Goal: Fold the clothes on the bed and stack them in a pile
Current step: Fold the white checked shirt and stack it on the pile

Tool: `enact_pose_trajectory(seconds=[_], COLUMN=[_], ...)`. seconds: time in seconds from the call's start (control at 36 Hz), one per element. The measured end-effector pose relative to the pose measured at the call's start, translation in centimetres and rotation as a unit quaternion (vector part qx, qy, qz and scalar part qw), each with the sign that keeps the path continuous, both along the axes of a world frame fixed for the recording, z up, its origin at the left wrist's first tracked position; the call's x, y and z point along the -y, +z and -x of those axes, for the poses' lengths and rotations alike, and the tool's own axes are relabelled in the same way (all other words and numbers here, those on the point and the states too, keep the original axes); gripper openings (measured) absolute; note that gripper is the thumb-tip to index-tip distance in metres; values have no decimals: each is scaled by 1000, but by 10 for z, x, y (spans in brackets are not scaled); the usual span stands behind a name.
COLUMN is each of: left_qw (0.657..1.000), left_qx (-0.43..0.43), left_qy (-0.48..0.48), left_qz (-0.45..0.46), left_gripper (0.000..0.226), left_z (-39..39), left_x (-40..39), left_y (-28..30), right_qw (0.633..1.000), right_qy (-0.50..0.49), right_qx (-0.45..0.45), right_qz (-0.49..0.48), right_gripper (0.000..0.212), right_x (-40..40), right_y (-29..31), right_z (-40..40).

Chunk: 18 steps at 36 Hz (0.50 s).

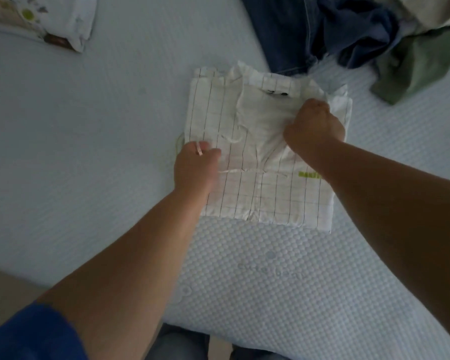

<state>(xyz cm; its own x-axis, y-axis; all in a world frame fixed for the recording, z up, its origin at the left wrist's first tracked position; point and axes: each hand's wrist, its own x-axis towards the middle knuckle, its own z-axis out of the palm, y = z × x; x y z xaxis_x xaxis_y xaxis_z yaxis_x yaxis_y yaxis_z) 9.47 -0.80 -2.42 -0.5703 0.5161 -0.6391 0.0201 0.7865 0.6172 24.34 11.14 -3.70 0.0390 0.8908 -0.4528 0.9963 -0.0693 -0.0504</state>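
Observation:
A white shirt with thin dark grid lines [268, 198] lies folded into a rough square in the middle of the bed. My left hand [195, 167] rests on its left edge, fingers curled into the cloth. My right hand [315, 126] is closed on the fabric near the shirt's upper right part. A small green label shows beside my right forearm. Unfolded clothes lie at the back right: a dark blue garment [322, 29] and a green one [413, 63].
The pale blue textured mattress [89, 152] spreads all around the shirt. A pillow with a printed cover [50, 19] sits at the back left corner. A light-coloured cloth [431, 9] lies over the clothes heap at the far right. My legs stand at the bed's near edge.

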Motion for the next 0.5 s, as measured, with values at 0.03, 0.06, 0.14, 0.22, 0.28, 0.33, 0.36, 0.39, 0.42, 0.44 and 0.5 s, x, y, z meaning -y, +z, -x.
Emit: enact_pose_trajectory(seconds=[0.03, 0.06, 0.14, 0.22, 0.28, 0.33, 0.36, 0.39, 0.42, 0.44, 0.5], left_qw=[997, 992, 984, 975, 971, 971, 971, 971, 969, 967, 969], left_qx=[-60, -92, -126, -161, -158, -126, -103, -83, -68, -66, -58], left_qy=[-55, -86, -122, -153, -171, -192, -205, -218, -232, -239, -223], left_qz=[6, 9, -5, -27, -59, -65, -60, -52, -53, -57, -90], left_gripper=[22, 27, 53, 63, 60, 49, 43, 36, 27, 16, 8], left_z=[1, 1, 5, 7, 6, 5, 4, 2, 0, -2, -4], left_x=[5, 9, 15, 17, 16, 12, 9, 7, 4, 2, -7], left_y=[-1, -2, -2, 1, 3, 2, 1, -1, -2, -2, 1], right_qw=[1000, 1000, 998, 982, 944, 891, 862, 839, 831, 836, 863], right_qy=[0, 3, 11, -39, -102, -175, -213, -240, -252, -248, -221], right_qx=[1, 0, -28, -172, -307, -416, -460, -488, -496, -489, -453], right_qz=[-11, -22, -53, -74, -64, -40, -25, -12, -1, 12, 40], right_gripper=[42, 34, 16, 14, 17, 18, 17, 16, 15, 14, 11], right_x=[-1, -2, -5, -5, -6, -8, -9, -11, -12, -13, -13], right_y=[0, 1, 8, 19, 27, 33, 35, 34, 31, 27, 16], right_z=[-1, -2, -5, -6, -6, -3, -2, 0, 0, 2, 3])
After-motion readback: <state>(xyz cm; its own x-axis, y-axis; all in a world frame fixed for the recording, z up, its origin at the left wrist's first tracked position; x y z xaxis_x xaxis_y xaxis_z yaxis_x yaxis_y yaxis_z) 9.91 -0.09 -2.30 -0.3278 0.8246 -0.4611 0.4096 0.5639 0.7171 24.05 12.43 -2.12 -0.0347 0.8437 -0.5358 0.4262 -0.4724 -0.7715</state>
